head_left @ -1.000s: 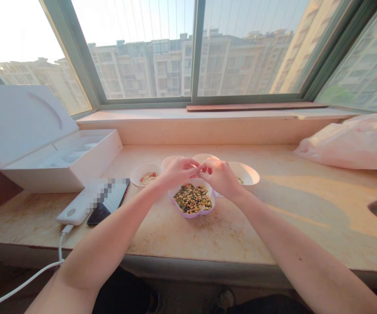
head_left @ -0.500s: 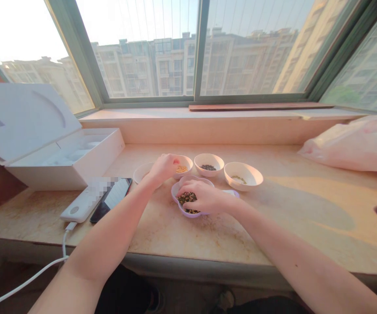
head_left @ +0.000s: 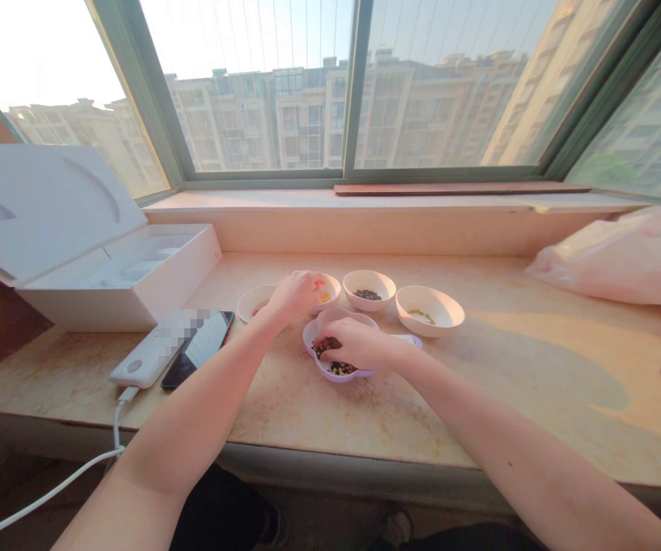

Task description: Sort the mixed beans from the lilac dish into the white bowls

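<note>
A purple flower-shaped dish (head_left: 317, 331) of mixed beans sits on the stone sill in front of me. My right hand (head_left: 353, 344) lies over it, fingers curled down into the beans. My left hand (head_left: 294, 295) hovers with closed fingers over a small white bowl of yellow beans (head_left: 328, 290). Beside that one stand a white bowl with dark beans (head_left: 369, 288), a white bowl with a few green beans (head_left: 429, 309), and a white bowl (head_left: 252, 304) partly hidden behind my left wrist.
An open white box (head_left: 118, 279) stands at the left. A white power bank (head_left: 147, 357) with a cable and a black phone (head_left: 200, 349) lie near it. A pink plastic bag (head_left: 623, 260) rests at the right. Window frames rise behind the sill.
My hands, joined above the dish one second ago, have parted: the left went to the yellow-bean bowl, the right dropped into the purple dish.
</note>
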Demonstrator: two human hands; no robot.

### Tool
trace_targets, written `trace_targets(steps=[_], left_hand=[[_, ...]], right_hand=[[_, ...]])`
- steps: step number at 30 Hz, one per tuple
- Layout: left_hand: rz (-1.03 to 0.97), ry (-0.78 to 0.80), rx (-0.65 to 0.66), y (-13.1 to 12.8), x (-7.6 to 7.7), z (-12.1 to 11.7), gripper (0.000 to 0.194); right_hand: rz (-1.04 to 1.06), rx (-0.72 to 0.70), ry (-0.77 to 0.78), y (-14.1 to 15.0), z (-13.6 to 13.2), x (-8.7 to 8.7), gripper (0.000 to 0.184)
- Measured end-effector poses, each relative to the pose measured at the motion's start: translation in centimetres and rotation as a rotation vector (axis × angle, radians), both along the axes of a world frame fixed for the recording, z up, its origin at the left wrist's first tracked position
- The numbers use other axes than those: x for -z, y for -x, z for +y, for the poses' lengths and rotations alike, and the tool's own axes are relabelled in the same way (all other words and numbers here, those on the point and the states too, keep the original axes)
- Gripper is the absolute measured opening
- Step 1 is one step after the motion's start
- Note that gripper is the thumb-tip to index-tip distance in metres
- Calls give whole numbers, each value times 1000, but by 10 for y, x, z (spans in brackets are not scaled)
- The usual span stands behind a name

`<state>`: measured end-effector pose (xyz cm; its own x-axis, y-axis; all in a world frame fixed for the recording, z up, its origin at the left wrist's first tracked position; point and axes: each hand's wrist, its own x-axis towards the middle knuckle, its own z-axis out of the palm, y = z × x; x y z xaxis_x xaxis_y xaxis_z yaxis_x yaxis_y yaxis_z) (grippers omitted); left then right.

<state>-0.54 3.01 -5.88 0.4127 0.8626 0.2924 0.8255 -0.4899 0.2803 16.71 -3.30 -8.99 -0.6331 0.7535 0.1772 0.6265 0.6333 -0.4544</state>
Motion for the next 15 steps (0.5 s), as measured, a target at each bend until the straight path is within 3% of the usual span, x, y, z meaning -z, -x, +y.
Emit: trace_targets(steps=[4, 15], left_hand=[[6, -3, 8, -1, 1, 0, 33], [-19, 4, 10, -2, -2, -4, 32]], right_hand=[[-134, -41, -27, 2, 2, 0, 19], [-41, -28, -15, -3, 2, -5, 11]])
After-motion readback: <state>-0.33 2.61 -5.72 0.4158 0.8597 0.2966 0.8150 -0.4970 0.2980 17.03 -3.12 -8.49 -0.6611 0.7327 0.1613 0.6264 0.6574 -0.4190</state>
